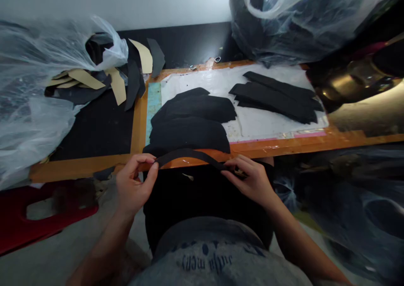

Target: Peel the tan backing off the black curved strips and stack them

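A narrow curved black strip [186, 153] arches between my two hands at the table's front edge. My left hand [136, 184] pinches its left end between thumb and fingers. Its right end is pinched by my right hand [248, 176]. Just beyond the strip, overlapping black pieces [189, 132] lie fanned out on the board. A second group of long black pieces [276, 96] rests on the white sheet [217, 82] to the right.
Beige and dark cut pieces [116, 84] spill from a clear plastic bag [28, 67] at the left. Another large plastic bag [293, 29] stands at the back right, near a brass-coloured metal object [356, 82]. A red stool [15, 218] is at lower left.
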Tool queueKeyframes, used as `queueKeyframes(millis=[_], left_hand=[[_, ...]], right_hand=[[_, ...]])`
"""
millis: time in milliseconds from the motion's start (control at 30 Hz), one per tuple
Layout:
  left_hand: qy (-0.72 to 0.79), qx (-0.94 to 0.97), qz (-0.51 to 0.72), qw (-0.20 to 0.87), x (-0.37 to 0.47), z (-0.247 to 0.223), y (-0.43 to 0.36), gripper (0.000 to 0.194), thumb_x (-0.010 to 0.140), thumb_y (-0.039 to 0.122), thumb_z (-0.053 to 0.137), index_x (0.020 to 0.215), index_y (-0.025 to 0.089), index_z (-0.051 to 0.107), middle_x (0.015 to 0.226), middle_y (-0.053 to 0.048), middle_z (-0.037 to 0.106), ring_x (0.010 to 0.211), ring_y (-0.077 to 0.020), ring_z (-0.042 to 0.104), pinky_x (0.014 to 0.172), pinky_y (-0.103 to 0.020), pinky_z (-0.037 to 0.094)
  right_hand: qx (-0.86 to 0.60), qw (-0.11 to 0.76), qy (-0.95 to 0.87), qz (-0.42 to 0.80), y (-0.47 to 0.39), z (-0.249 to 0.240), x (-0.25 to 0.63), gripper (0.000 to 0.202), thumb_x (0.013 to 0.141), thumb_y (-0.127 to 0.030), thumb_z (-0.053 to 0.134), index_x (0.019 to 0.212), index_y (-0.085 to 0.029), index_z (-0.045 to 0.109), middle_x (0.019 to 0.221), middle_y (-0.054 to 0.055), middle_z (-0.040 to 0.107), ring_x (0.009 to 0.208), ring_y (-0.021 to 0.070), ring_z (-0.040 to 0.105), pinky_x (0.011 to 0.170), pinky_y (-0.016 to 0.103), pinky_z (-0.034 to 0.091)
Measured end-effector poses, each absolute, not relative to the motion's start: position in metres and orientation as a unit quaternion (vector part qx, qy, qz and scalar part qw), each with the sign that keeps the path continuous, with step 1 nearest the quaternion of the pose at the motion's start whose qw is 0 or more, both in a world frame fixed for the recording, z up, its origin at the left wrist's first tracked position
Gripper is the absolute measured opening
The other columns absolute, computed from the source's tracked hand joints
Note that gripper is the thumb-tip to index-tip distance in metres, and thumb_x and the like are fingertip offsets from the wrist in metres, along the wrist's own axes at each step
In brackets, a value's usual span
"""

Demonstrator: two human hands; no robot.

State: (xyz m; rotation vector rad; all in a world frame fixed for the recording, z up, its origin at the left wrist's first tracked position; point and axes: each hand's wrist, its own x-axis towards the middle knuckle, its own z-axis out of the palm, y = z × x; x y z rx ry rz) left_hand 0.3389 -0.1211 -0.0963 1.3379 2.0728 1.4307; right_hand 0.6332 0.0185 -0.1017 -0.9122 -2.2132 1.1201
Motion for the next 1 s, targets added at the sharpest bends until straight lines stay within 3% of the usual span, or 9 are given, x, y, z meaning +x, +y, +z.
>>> queueKeyframes(millis=[100,267,500,733,1000], left_hand=[[0.740,0.444,0.486,0.141,0.338,-0.092,-0.121,0.011,0.089,0.030,0.070,0.092,0.021,0.065,0.091,-0.002,0.070,0.084,-0.0150,0.069,0.078,-0.026,0.057],[0.798,0.392,0.441,0.122,0.338,-0.084,-0.110,0.020,0.087,0.036,0.071,0.077,0.020,0.064,0.068,0.003,0.062,0.059,-0.0103,0.058,0.058,-0.021,0.050],[0.828,0.366,0.415,0.091,0.328,-0.088,-0.097,0.021,0.088,0.037,0.070,0.078,0.019,0.064,0.066,0.003,0.060,0.058,-0.0097,0.056,0.056,-0.021,0.044],[0.846,0.372,0.373,0.081,0.319,-0.089,-0.094,0.020,0.087,0.035,0.070,0.077,0.020,0.064,0.064,0.005,0.060,0.056,-0.0097,0.055,0.056,-0.022,0.042],[0.855,0.387,0.338,0.072,0.316,-0.089,-0.094,0.019,0.088,0.034,0.068,0.076,0.020,0.064,0.066,0.005,0.062,0.055,-0.0094,0.055,0.059,-0.023,0.043]], right_hand=[[-0.334,0.258,-0.799,0.428,0.023,-0.094,0.626,0.008,0.095,-0.026,0.065,0.088,-0.021,0.065,0.082,0.003,0.065,0.073,0.0170,0.061,0.067,0.029,0.045],[-0.342,0.267,-0.777,0.456,0.042,-0.074,0.610,0.014,0.094,-0.029,0.066,0.084,-0.020,0.061,0.080,0.002,0.060,0.070,0.0150,0.053,0.065,0.028,0.041],[-0.394,0.251,-0.777,0.422,0.062,-0.071,0.575,0.024,0.092,-0.038,0.070,0.079,-0.020,0.061,0.074,0.001,0.058,0.066,0.0147,0.053,0.063,0.029,0.039],[-0.411,0.209,-0.803,0.379,0.071,-0.074,0.561,0.024,0.091,-0.036,0.070,0.075,-0.020,0.062,0.062,-0.001,0.058,0.057,0.0131,0.049,0.058,0.028,0.036],[-0.406,0.183,-0.839,0.312,0.075,-0.072,0.552,0.021,0.091,-0.033,0.067,0.074,-0.020,0.063,0.065,0.000,0.062,0.059,0.0141,0.055,0.058,0.027,0.037]])
